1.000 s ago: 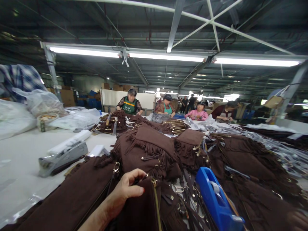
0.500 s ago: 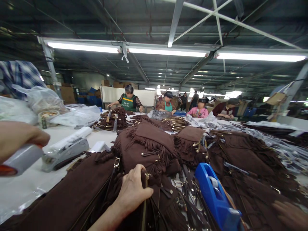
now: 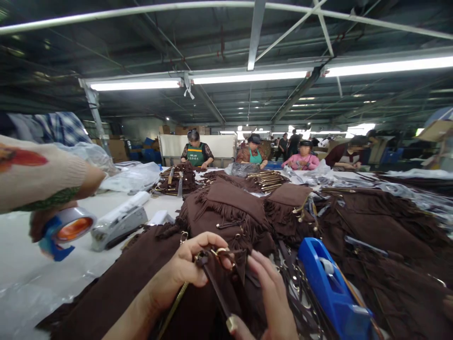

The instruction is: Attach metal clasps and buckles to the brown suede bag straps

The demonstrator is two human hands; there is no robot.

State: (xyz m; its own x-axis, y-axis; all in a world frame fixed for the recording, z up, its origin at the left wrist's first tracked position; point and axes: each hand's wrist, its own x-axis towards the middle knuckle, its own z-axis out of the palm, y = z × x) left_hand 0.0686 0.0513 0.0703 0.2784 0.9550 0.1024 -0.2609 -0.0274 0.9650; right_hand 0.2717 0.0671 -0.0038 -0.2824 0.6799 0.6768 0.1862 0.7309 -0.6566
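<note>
My left hand is closed on the top corner of a dark brown bag, beside a gold ring. A narrow dark brown strap runs down from this corner toward my right hand. My right hand is at the bag's right side, its thumb against the strap near a small gold-coloured metal piece. Its fingers lie along the bag's edge, and their grip is partly hidden. A gold zip shows below my left wrist.
Fringed brown bags are piled ahead. A blue tape dispenser stands right of my hands, by loose straps. At left, a co-worker's arm holds a tape roll in a blue holder. Other people sit across the table.
My right hand has come in to the bag and strap. My left hand has turned the bag's corner. The co-worker's arm at left reaches further in, and the view has shifted slightly.
</note>
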